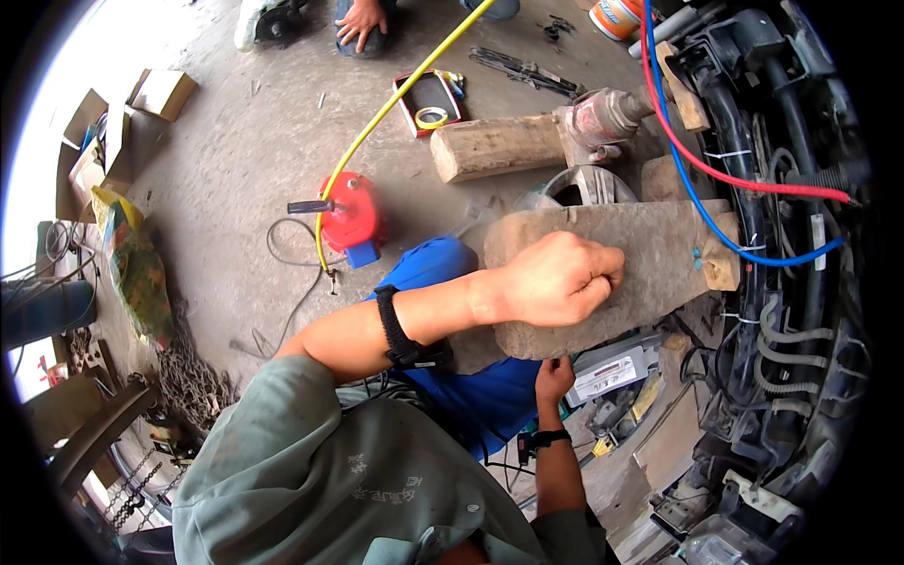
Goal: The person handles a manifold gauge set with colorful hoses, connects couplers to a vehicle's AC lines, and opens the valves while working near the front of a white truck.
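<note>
My left hand (563, 280), with a black band on its wrist, is closed in a fist over a thick grey-brown block (650, 240). No object shows in that fist. Nearer to me, beside the block's near edge, my right hand (554, 381) hangs low with curled fingers; whatever they hold, if anything, is hidden. A grey plastic case with a white label (607, 375) lies just right of it. Beyond the block is a round metal part (593, 185). A wooden beam (494, 148) lies farther out, its end against a dirty red jack (603, 118).
Dark vehicle parts with hoses (800, 188) fill the right side. Red (734, 179) and blue (702, 202) hoses cross there. A red round tool (353, 212) and a yellow hose (386, 108) are at left centre. Another person's hand (361, 24) rests at the top.
</note>
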Available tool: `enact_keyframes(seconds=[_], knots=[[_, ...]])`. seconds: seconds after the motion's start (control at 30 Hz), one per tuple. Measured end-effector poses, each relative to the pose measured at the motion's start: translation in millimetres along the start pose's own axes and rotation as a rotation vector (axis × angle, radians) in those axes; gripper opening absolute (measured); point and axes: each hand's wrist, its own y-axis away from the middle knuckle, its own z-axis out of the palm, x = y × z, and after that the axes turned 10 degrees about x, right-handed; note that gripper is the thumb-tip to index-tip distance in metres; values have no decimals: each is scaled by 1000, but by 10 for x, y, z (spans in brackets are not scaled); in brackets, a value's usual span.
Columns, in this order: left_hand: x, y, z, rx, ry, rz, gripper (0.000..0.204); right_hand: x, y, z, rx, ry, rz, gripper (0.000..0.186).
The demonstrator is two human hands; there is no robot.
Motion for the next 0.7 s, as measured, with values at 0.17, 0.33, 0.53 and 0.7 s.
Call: enact_keyframes(seconds=[0.17, 0.33, 0.53, 0.7], knots=[[75, -21, -11, -78, -72, -100, 13, 33, 57, -71, -127, -111, -59, 19], [129, -14, -15, -35, -62, -177, 16, -276, -108, -209, -73, -100, -47, 21], [96, -66, 51, -53, -102, -200, 20, -266, -85, -204, -76, -125, -26, 22], [87, -57, 8, -45, -96, -204, 21, -300, -90, -288, -96, -206, -41, 22]])
